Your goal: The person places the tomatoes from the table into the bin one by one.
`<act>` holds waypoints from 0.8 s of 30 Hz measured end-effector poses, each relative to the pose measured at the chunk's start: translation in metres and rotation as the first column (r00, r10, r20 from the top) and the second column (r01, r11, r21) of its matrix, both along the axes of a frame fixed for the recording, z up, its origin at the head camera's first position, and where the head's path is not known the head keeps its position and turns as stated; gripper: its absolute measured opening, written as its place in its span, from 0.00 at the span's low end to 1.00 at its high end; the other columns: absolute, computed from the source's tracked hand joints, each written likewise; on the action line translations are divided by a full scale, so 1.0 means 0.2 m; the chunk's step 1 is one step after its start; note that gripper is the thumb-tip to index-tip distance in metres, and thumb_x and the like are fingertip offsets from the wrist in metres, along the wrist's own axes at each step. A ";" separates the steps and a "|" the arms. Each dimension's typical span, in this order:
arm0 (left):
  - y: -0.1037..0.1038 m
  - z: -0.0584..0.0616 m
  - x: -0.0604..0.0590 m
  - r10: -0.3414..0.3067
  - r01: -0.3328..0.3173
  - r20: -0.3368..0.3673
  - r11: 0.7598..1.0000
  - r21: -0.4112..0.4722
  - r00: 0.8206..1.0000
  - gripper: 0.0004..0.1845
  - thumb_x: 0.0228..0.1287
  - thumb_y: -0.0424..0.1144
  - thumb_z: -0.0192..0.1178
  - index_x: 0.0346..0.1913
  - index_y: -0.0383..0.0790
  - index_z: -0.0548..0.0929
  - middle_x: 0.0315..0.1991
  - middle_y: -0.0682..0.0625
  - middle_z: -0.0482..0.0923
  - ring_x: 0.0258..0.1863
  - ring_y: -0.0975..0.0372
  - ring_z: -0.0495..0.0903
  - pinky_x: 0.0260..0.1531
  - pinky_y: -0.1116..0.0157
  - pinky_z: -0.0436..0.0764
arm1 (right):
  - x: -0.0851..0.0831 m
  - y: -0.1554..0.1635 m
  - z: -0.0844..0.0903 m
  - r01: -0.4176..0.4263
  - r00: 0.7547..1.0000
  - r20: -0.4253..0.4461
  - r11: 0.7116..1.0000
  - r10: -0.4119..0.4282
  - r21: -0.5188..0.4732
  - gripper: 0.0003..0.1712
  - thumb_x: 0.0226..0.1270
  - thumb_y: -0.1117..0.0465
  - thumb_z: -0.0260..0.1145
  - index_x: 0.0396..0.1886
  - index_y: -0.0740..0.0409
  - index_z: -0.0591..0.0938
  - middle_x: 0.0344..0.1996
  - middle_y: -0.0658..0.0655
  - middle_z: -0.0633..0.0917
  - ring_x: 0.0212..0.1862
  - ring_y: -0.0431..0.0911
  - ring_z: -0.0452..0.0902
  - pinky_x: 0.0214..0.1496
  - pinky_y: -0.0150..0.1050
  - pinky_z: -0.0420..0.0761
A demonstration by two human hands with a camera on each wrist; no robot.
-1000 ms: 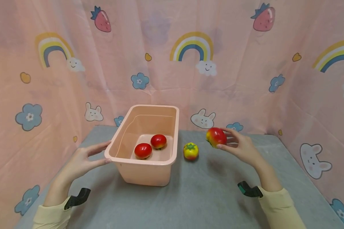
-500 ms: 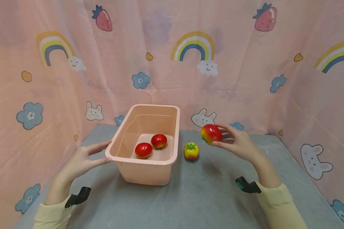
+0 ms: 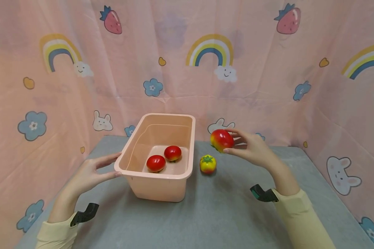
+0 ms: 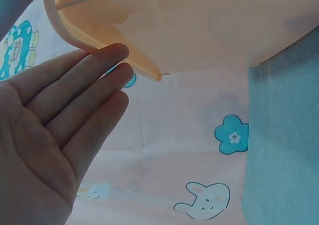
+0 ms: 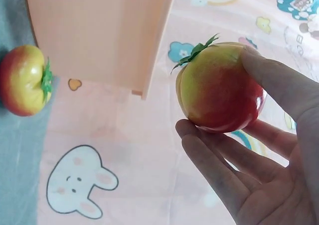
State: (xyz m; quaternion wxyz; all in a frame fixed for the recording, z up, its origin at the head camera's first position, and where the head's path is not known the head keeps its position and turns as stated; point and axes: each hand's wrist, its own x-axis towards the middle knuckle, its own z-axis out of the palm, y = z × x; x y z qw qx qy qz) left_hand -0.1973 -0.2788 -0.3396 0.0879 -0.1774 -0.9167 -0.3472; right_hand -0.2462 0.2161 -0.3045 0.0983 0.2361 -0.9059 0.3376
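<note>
Red and yellow, the tomato (image 3: 221, 140) sits pinched between the thumb and curled fingers (image 5: 219, 160) of the right hand (image 3: 252, 149), clear of the table (image 3: 224, 211). The right wrist view shows its green stalk pointing away from the palm. Since a second ago the hand has carried it up and to the left: it was out over the table to the right of the yellow tomato (image 3: 207, 164), and now it hangs above and just right of that one, nearer the tub (image 3: 157, 188) though not yet over the rim.

On the other side, the left hand (image 3: 90, 173) lies with straight, relaxed fingers (image 4: 94, 80) against the near left corner of the peach plastic tub, fingertips touching under its rim; it holds nothing and has not shifted across the frames.

Inside the tub two red tomatoes (image 3: 163, 158) rest side by side on the bottom, unchanged. The yellow tomato stays on the grey table just beside the tub's right wall. Pink cloth (image 3: 180, 62) printed with rainbows, rabbits and flowers stands behind and at both sides.
</note>
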 end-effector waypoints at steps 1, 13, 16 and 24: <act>0.00 0.00 0.00 0.003 -0.003 0.002 1.000 -0.001 1.000 0.32 0.54 0.51 0.69 0.64 0.53 0.75 0.60 0.53 0.76 0.59 0.50 0.75 0.54 0.47 0.77 | 0.00 -0.01 0.00 -0.002 1.000 -0.001 1.000 0.002 -0.001 0.40 0.54 0.47 0.73 0.66 0.51 0.69 0.55 0.60 0.80 0.50 0.54 0.81 0.45 0.45 0.85; -0.01 0.00 -0.01 0.010 -0.010 0.000 1.000 -0.004 1.000 0.33 0.54 0.52 0.69 0.64 0.54 0.74 0.60 0.53 0.76 0.59 0.50 0.76 0.53 0.47 0.77 | -0.04 -0.15 0.09 -0.068 0.998 0.001 0.998 0.068 -0.007 0.40 0.53 0.48 0.74 0.64 0.52 0.71 0.52 0.58 0.82 0.49 0.51 0.82 0.46 0.47 0.84; -0.01 0.00 -0.01 0.007 -0.007 0.003 1.000 0.000 1.000 0.33 0.54 0.52 0.69 0.64 0.53 0.74 0.60 0.52 0.76 0.59 0.49 0.76 0.53 0.45 0.76 | -0.05 -0.18 0.11 -0.089 0.996 0.022 0.996 0.089 -0.002 0.40 0.53 0.46 0.73 0.65 0.49 0.70 0.51 0.56 0.82 0.49 0.50 0.82 0.46 0.45 0.84; -0.01 -0.01 -0.01 0.006 -0.006 -0.007 1.000 -0.002 1.000 0.32 0.53 0.51 0.69 0.64 0.54 0.75 0.60 0.51 0.77 0.58 0.50 0.76 0.53 0.45 0.77 | -0.07 -0.27 0.16 -0.133 0.991 0.016 0.991 0.133 0.027 0.38 0.54 0.47 0.73 0.64 0.47 0.71 0.52 0.56 0.82 0.48 0.49 0.82 0.45 0.42 0.85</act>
